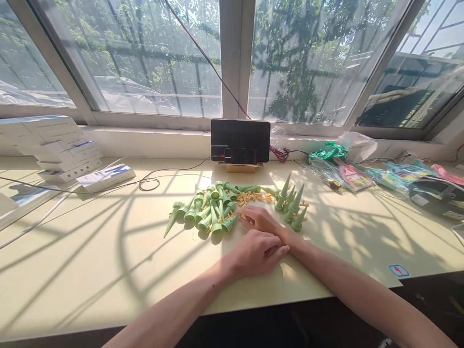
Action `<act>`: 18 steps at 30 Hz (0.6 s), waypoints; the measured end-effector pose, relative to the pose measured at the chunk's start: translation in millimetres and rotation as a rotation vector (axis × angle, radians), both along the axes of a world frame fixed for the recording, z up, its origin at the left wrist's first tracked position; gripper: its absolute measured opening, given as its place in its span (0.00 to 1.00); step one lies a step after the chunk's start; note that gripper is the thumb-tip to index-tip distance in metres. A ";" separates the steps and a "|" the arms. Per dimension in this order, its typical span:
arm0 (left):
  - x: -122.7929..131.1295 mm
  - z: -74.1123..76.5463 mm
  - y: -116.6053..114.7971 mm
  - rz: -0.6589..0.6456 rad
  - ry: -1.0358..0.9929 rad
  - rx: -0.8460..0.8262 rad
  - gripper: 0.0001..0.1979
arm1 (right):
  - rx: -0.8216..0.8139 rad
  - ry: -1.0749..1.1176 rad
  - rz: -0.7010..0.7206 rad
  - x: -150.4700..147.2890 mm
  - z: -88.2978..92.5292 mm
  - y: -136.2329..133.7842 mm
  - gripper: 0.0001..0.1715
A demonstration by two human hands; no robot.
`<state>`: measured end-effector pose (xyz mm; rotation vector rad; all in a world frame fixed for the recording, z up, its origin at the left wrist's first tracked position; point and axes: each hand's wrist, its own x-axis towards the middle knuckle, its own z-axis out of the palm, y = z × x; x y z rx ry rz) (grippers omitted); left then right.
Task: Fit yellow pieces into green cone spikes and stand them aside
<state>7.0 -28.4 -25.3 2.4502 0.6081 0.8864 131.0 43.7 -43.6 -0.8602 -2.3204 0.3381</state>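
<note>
Right hand (pixel 263 220): reaches over to the left, with its fingertips right by the edge of the big pile; the fingers are bent and close together, and I cannot tell if they pinch a cone
Left hand (pixel 255 251): nearer the front of the table, just beside the right wrist; its fingers are curled in, and I cannot tell if they hold a thing
Green cones (pixel 205 223): a big messy pile in the middle of the table, left of the right hand, tipped every which way
Standing cones (pixel 294 207): a few more green ones to the right of the right hand, pointy tips up
Yellow bits (pixel 248 197): a small heap behind the right hand, between the two bunches of cones
Table (pixel 83 270): pale yellow, with sun and shadow stripes on it
Black screen (pixel 239 135): stands at the back, with a phone (pixel 241 156) in front of it
White boxes (pixel 45 133): stacked up on the left
Plastic bags (pixel 362 145): bunched together on the right
Windows (pixel 174 72): leafy trees show outside
</note>
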 end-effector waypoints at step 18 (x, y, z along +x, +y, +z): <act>-0.9 -0.1 2.7 0.046 0.025 0.086 0.22 | -0.192 0.009 -0.021 -4.2 7.1 1.3 0.14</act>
